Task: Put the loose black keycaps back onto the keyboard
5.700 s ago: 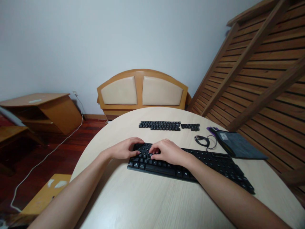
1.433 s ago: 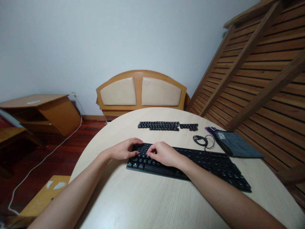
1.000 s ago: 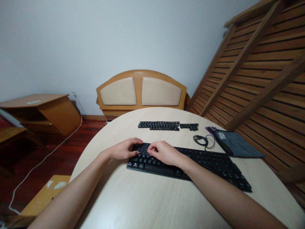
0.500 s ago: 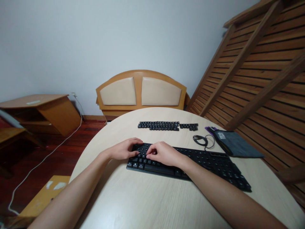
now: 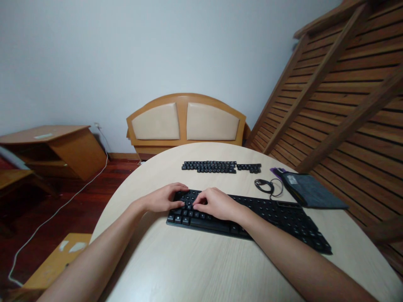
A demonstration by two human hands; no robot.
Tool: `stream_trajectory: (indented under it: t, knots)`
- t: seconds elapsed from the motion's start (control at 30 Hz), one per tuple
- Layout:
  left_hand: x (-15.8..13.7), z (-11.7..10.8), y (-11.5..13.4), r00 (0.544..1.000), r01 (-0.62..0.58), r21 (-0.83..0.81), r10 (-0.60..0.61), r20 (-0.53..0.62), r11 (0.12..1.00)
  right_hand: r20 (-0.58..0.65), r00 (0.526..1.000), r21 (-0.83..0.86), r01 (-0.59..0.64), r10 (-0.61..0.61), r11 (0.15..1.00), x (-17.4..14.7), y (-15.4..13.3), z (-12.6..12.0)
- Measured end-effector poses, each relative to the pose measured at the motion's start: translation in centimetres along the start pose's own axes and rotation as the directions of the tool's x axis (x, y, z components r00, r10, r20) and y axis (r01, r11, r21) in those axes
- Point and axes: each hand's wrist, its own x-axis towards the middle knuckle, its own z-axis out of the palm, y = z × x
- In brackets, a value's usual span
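A black keyboard (image 5: 217, 226) lies slantwise on the round table, with bare key sockets over much of it and keycaps along its front rows. At its left end is my left hand (image 5: 162, 198), fingers at the back edge and thumb resting over the keys, holding the keyboard. My right hand (image 5: 217, 204) bends over the left part of the keys, thumb and forefinger pinched together at a small black keycap. The fingers largely cover that keycap. Loose black keycaps (image 5: 215, 167) stand in tidy rows behind the keyboard, with a smaller group (image 5: 250, 168) to their right.
A coiled black cable (image 5: 266, 184) lies behind the keyboard. Beside it on the right are a grey cloth pouch (image 5: 315, 193) and a purple item (image 5: 277, 171). The pale round table (image 5: 176, 260) faces a wooden headboard (image 5: 185, 119); slatted wood leans at right.
Both hands stay almost where they were on the keyboard. My left thumb has shifted slightly right. The view has tilted very slightly.
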Motion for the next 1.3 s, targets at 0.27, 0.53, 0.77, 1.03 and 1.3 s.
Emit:
stream_trajectory:
  t: [0.27,0.53,0.77,1.03,1.3]
  knots:
    - [0.06,-0.14,0.27,1.0,0.007,-0.009,-0.007,0.007,1.0,-0.041,0.998,-0.022,-0.039,0.038,0.999,-0.05,-0.35,0.23]
    - [0.08,-0.06,0.17,1.0,0.003,-0.011,-0.003,0.004,1.0,-0.068,0.996,-0.064,-0.057,0.053,0.996,0.07,-0.83,0.36]
    - [0.05,-0.16,0.42,1.0,0.008,-0.006,-0.007,0.01,1.0,-0.069,0.995,-0.081,-0.072,0.066,0.994,0.17,-0.91,0.42]
    - [0.09,-0.06,0.31,1.0,0.014,-0.004,-0.014,0.002,1.0,-0.065,0.995,-0.084,-0.078,0.073,0.993,0.14,-0.72,0.58]
    - [0.15,-0.04,0.09,1.0,0.003,0.002,-0.003,0.013,1.0,-0.044,0.995,-0.083,-0.097,0.093,0.992,0.22,-0.86,0.44]
